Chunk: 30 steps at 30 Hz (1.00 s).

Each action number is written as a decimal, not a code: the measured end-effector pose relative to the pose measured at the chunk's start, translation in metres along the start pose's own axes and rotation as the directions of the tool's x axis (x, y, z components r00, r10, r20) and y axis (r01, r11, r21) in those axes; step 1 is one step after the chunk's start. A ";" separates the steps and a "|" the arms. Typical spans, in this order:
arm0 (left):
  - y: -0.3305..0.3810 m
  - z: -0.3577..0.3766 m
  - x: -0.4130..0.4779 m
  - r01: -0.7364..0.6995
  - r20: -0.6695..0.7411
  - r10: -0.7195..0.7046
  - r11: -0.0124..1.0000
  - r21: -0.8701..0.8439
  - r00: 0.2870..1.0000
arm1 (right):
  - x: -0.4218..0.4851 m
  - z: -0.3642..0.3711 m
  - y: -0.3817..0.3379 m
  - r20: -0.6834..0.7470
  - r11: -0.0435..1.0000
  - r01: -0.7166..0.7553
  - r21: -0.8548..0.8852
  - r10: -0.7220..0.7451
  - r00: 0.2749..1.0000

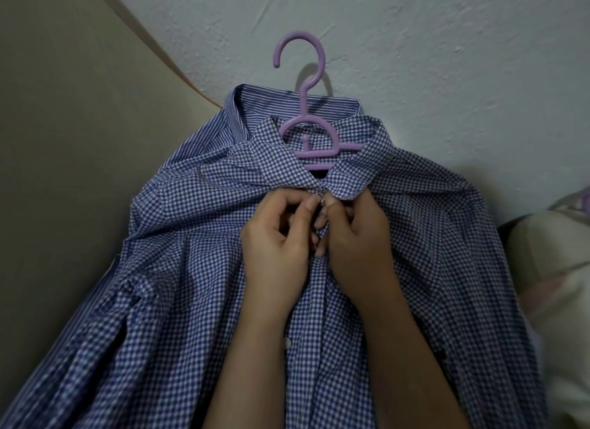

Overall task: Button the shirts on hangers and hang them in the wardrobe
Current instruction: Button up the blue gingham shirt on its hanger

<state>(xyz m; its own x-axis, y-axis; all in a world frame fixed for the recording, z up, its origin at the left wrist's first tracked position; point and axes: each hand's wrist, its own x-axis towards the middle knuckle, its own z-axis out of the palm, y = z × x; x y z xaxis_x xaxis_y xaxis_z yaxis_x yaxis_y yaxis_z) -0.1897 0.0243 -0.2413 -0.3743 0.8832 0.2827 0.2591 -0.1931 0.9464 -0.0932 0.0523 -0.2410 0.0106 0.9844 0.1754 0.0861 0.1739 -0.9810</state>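
Observation:
A blue-and-white checked shirt [178,269] lies spread out on a purple plastic hanger [306,125], whose hook points up against the wall. Beneath it lies a blue striped shirt [207,131]; only its collar and left shoulder show. My left hand [277,237] and my right hand [357,234] meet just below the collar, both pinching the checked shirt's front placket at the top button. The button itself is hidden by my fingertips. Lower on the placket one white button [288,343] shows beside my left wrist.
A pale textured wall [415,61] rises behind the hanger. A beige curved panel [64,141] fills the left side. White and pastel bedding [555,262] lies bunched at the right edge.

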 end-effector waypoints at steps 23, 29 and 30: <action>-0.004 0.001 0.001 -0.054 -0.067 0.105 0.849 0.525 0.992 | 0.008 -0.019 -0.005 -0.058 0.909 0.070 -0.410 -0.103 0.993; 0.004 -0.005 0.001 -0.035 -0.100 0.070 0.949 0.315 0.993 | 0.011 -0.021 -0.027 -0.090 0.948 -0.119 0.296 0.151 0.984; 0.006 -0.007 0.000 -0.028 -0.087 0.052 0.968 0.249 0.995 | 0.012 -0.020 -0.028 -0.069 0.936 -0.135 0.325 0.166 0.984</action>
<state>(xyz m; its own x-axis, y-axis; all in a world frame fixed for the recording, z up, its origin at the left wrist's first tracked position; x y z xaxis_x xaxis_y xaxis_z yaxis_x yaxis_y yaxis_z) -0.1946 0.0203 -0.2345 -0.4368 0.8313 0.3437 0.4828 -0.1057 0.8693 -0.0755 0.0585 -0.2094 0.0930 0.9955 0.0156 -0.2450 0.0380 -0.9688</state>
